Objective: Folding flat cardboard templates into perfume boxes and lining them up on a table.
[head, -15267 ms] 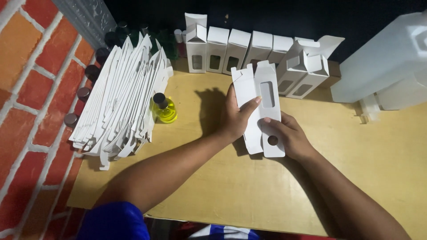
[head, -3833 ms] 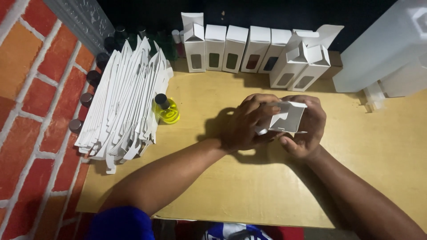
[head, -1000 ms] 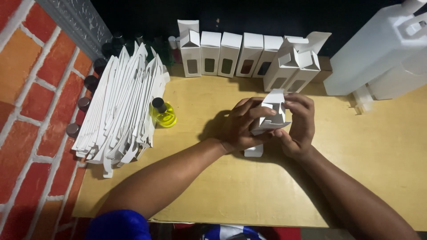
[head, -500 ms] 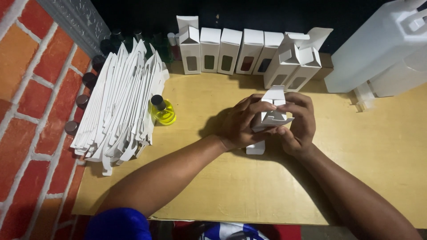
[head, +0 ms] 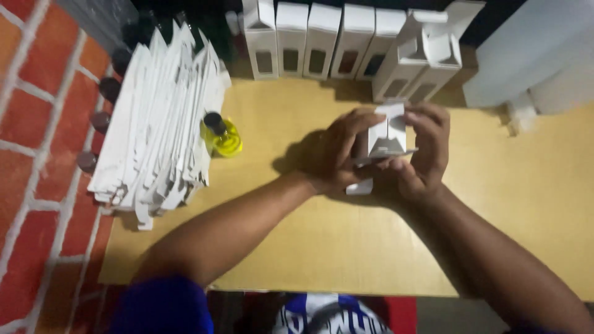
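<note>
White carton [head: 386, 136] upright, clasped between left hand [head: 337, 154], right hand [head: 424, 151]

carton [head: 387, 133]: matt white card | table [head: 297, 247]: smooth pale wood | wall [head: 31, 142] left of table: rough brick

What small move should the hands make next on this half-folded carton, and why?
Probably tuck the raised end flap shut. Both the left hand and the right hand grip the white carton, whose upper flaps stand open, unlike the closed boxes behind.
</note>
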